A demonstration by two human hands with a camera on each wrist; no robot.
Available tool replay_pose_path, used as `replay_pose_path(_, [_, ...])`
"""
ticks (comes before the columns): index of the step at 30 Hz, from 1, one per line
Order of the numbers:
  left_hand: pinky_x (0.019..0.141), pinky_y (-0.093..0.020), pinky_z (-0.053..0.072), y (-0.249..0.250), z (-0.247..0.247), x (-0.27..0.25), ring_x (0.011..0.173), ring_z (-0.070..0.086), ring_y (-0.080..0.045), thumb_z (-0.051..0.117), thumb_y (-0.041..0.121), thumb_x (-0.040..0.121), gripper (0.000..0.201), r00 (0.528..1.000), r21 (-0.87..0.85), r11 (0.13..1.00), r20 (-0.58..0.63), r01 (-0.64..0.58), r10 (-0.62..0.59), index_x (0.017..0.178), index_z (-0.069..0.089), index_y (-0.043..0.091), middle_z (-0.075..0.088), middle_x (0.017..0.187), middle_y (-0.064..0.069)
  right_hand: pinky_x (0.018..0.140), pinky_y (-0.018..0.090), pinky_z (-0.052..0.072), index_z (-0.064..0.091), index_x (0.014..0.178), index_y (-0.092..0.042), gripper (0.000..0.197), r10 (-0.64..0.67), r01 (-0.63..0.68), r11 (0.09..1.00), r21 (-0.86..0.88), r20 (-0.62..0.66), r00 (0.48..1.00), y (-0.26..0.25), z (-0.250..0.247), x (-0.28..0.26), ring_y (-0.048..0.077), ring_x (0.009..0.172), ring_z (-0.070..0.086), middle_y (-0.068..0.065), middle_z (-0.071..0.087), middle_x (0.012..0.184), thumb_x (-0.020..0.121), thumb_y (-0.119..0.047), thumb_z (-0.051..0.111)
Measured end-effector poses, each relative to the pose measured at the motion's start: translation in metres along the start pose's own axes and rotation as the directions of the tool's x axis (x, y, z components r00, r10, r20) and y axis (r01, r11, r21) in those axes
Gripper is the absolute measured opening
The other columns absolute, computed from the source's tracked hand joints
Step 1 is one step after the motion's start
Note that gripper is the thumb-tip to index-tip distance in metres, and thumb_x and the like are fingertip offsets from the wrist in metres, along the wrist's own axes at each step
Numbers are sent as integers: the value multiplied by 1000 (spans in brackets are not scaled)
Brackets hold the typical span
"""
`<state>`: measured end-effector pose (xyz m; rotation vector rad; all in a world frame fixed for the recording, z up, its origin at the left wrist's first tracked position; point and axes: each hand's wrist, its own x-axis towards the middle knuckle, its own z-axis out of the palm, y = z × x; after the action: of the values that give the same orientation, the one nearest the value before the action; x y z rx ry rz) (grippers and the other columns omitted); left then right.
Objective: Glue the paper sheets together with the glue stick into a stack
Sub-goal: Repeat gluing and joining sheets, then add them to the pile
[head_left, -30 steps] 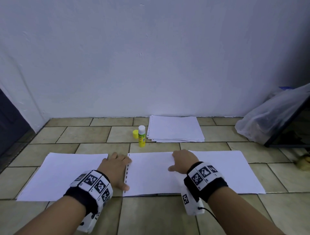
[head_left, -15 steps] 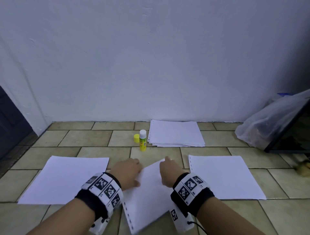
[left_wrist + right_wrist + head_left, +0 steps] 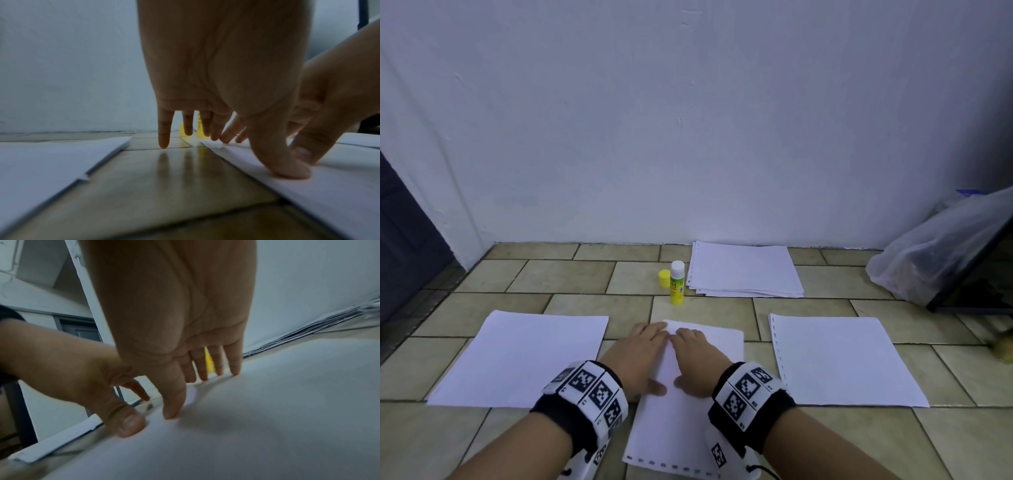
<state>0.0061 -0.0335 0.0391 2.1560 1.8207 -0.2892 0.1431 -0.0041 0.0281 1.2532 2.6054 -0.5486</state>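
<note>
A white sheet (image 3: 688,428) lies on the tiled floor in front of me, its perforated edge nearest me. My left hand (image 3: 640,356) lies flat at the sheet's left edge, thumb (image 3: 287,170) on the paper and fingertips (image 3: 163,142) on the tile. My right hand (image 3: 695,356) presses flat on the same sheet (image 3: 267,418) with straight fingers (image 3: 234,366). Another sheet (image 3: 524,356) lies to the left and a third (image 3: 839,359) to the right. The glue stick (image 3: 677,282) stands uncapped behind the hands, with its yellow cap (image 3: 664,278) beside it.
A pile of white paper (image 3: 744,269) lies against the wall right of the glue stick. A clear plastic bag (image 3: 928,260) and a dark panel (image 3: 983,274) stand at the far right. A dark door (image 3: 404,240) is at the left.
The middle sheet has turned about a quarter turn, so its perforated edge went from the left side to nearest me. It came off the right sheet. Both hands drew close together.
</note>
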Motion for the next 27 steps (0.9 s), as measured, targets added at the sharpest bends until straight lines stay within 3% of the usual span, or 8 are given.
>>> replay_pose_path(2, [117,-39,22,-7,1,2,147,1,-17,65,52,83,100,998,28,999,52,16,-18,154,6,14,2,161,5,118,38,16,13,150,-1,74,-39,38,998,43,42,998,0,-3,6,26,145,12,12,10,158,92,-15,58])
replay_pose_path(4, [118,-42,18,-11,2,3,147,-2,-17,62,57,83,102,997,45,998,66,40,-43,154,3,14,0,161,4,119,43,8,8,152,-7,77,-51,49,998,38,77,996,3,-8,11,20,147,7,6,1,161,93,-15,57])
replay_pose_path(9, [118,-42,17,-11,2,7,147,0,-18,60,59,83,102,996,84,995,64,55,-61,154,4,12,1,161,2,118,48,-2,19,152,-22,63,50,-54,996,77,55,997,18,-16,10,19,144,22,-6,11,160,96,-26,49])
replay_pose_path(14, [118,-42,15,-15,5,9,147,-2,-16,59,61,82,104,995,79,995,71,62,-67,154,0,13,-2,161,5,119,40,12,25,150,-26,52,196,-202,970,138,51,979,55,-18,-6,21,140,31,-8,25,157,100,-33,39])
replay_pose_path(19, [118,-43,14,-18,4,11,147,1,-19,63,65,77,110,996,102,994,82,37,-46,154,3,13,3,161,4,110,28,28,43,142,-16,42,265,-261,922,285,24,964,66,-28,-14,22,136,36,3,41,149,102,-29,36])
replay_pose_path(22, [114,-40,23,-17,-5,8,142,18,-19,53,69,82,93,995,117,991,64,71,-79,149,22,12,22,156,-1,110,32,31,41,143,-15,53,272,-271,945,183,19,962,54,-27,-11,23,135,35,7,39,146,95,-37,52])
replay_pose_path(24, [108,-38,28,-13,-12,6,132,33,-21,47,65,88,73,991,193,973,9,126,-130,138,37,12,39,142,-4,104,38,36,43,138,-14,54,271,-272,962,-35,-26,962,40,-21,-11,29,131,31,12,34,140,90,-32,60])
replay_pose_path(27, [107,-37,28,-6,-14,0,130,34,-23,54,47,91,58,985,226,959,-49,170,-163,136,37,14,38,140,-5,91,37,40,47,125,-3,33,258,-261,951,-166,-41,965,16,-7,-7,33,121,36,18,36,132,92,-9,46])
